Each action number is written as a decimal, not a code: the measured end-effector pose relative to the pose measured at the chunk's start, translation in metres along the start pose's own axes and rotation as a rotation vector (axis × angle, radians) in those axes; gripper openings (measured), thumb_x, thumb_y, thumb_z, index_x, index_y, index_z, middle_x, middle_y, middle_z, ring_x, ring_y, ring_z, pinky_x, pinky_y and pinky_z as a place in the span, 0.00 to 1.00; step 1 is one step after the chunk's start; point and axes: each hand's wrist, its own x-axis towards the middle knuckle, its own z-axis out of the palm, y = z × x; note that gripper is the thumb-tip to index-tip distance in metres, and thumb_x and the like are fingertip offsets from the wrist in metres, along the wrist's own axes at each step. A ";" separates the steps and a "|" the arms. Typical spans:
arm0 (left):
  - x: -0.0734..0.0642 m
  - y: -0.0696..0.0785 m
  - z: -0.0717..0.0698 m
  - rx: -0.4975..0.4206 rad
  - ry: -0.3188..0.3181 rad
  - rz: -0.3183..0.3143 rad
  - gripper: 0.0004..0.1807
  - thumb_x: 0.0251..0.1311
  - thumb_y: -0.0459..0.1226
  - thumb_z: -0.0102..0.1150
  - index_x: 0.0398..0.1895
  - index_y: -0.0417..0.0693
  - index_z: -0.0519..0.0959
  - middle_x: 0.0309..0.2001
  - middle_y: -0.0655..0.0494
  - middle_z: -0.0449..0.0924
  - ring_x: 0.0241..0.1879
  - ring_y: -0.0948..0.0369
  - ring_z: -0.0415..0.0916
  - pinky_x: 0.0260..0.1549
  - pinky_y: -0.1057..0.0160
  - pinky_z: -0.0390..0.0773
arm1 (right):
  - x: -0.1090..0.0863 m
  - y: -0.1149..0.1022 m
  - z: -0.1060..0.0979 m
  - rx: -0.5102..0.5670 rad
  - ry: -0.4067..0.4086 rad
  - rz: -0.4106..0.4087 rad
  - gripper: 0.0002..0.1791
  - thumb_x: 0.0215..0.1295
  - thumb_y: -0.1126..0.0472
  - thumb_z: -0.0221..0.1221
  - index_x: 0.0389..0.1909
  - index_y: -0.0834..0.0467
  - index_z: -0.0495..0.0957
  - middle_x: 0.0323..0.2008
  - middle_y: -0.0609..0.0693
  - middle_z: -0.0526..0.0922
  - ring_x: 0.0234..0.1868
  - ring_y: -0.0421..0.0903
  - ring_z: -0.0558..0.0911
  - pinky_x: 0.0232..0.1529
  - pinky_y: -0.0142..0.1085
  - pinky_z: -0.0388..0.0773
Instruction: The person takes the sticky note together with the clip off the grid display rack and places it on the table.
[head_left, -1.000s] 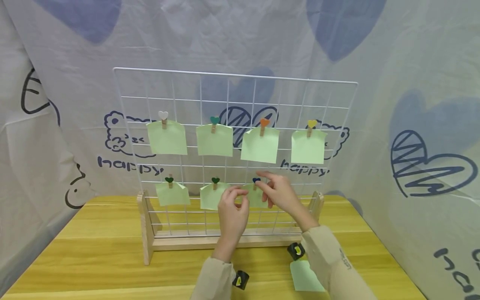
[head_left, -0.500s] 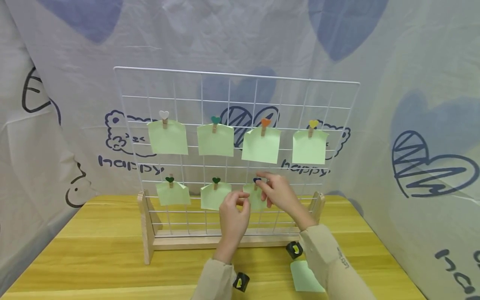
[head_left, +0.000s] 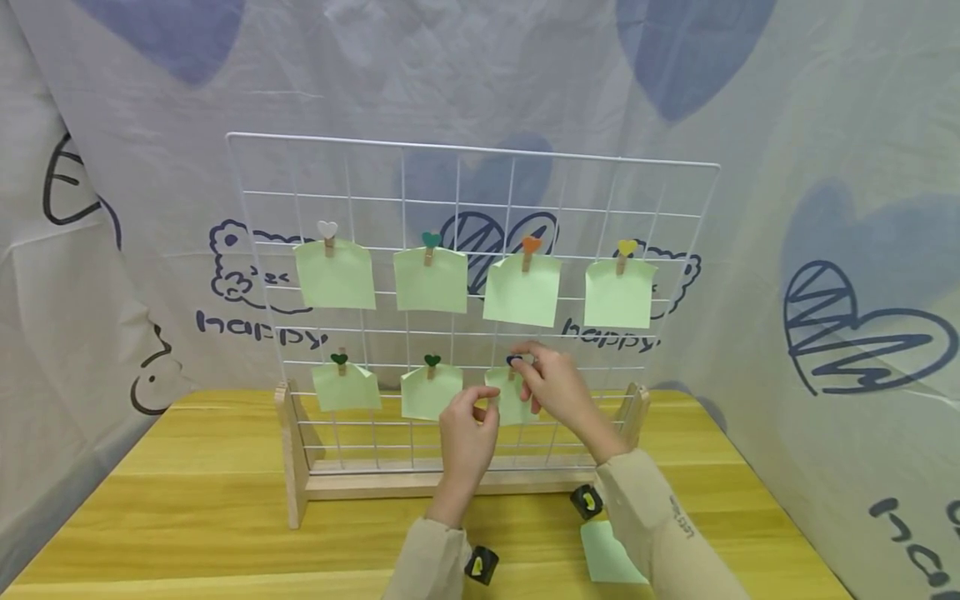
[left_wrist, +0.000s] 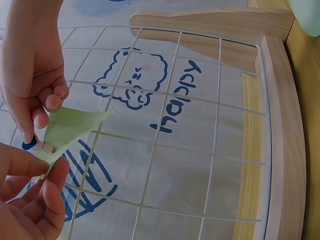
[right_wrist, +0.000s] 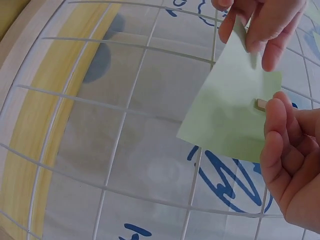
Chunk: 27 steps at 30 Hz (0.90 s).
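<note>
Looks like clipping green note (right_wrist: 225, 110) to wire grid (head_left: 480, 149), low on its front, just right of its centre. Pinching note's edge with left hand (head_left: 467, 432), blue-heart peg (left_wrist: 30, 144) with right hand (head_left: 559, 385). Next, probably: confirm peg's bite on grid, then release both.

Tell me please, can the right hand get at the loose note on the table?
Probably yes, but the right hand must first let go of the blue clip. The loose note is partly behind the right sleeve in the head view; nothing seems to lie on it.
</note>
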 end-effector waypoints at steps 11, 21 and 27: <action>0.000 0.000 -0.002 -0.005 -0.017 -0.029 0.09 0.46 0.20 0.56 0.32 0.36 0.79 0.32 0.46 0.79 0.18 0.63 0.69 0.14 0.71 0.69 | -0.001 -0.001 0.002 -0.028 0.031 -0.028 0.09 0.65 0.65 0.49 0.43 0.62 0.72 0.10 0.47 0.70 0.05 0.42 0.69 0.07 0.31 0.63; 0.000 0.000 -0.003 -0.014 -0.029 -0.028 0.10 0.45 0.20 0.58 0.33 0.35 0.79 0.32 0.45 0.79 0.18 0.62 0.69 0.15 0.72 0.70 | -0.002 0.001 0.007 -0.106 0.114 -0.123 0.06 0.64 0.66 0.50 0.38 0.63 0.72 0.10 0.44 0.69 0.04 0.36 0.65 0.06 0.30 0.61; 0.000 0.001 -0.004 -0.019 -0.031 -0.031 0.10 0.45 0.20 0.58 0.32 0.35 0.79 0.32 0.46 0.79 0.18 0.63 0.68 0.15 0.72 0.70 | -0.003 0.001 0.008 -0.038 0.166 -0.129 0.04 0.65 0.66 0.49 0.36 0.63 0.72 0.10 0.45 0.70 0.04 0.38 0.66 0.05 0.30 0.61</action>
